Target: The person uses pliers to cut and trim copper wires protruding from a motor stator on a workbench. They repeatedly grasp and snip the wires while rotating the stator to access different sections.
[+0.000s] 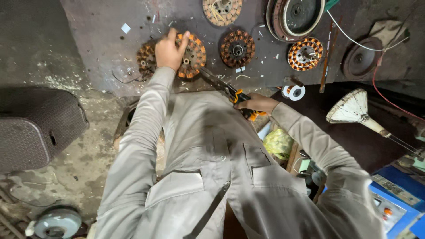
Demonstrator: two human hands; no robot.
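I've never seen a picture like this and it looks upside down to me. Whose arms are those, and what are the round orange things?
The camera sits on a person's head and looks down, so you see their own grey shirt and arms. The left hand presses on a round motor coil wound with copper wire. The right hand grips a tool with an orange-and-black handle, pointed at that coil. More coils lie on the dark worktop, along with a roll of white tape.

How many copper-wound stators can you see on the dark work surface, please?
5: one under the left hand at, one partly hidden behind that wrist, one centre, one right, one cut off at the top edge.
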